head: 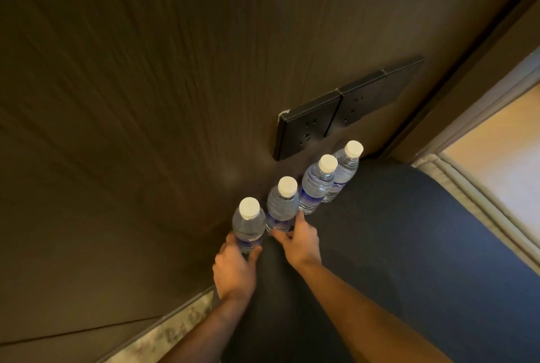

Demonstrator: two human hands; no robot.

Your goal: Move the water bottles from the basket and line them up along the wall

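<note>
Four water bottles (295, 190) stood upright in a row on the dark surface (394, 231), close against the wood wall (146, 99) under the sockets (336, 117). My left hand (233, 269) clasped the nearest bottle (248, 225) low on its body, I judged to seat it in line. My right hand (301, 240) lay spread, its fingertips steadying the second bottle (282, 207). No basket showed.

Four water bottles stand upright in a row on the dark surface (394, 231), against the wall (146, 99). The left hand (235, 269) grips the nearest bottle (248, 225); the second bottle (282, 206) stands just beyond that grip, the right hand (301, 241) at its base. The third bottle (317, 184) and fourth bottle (344, 171) follow farther on, below the socket panels (336, 111).
</note>
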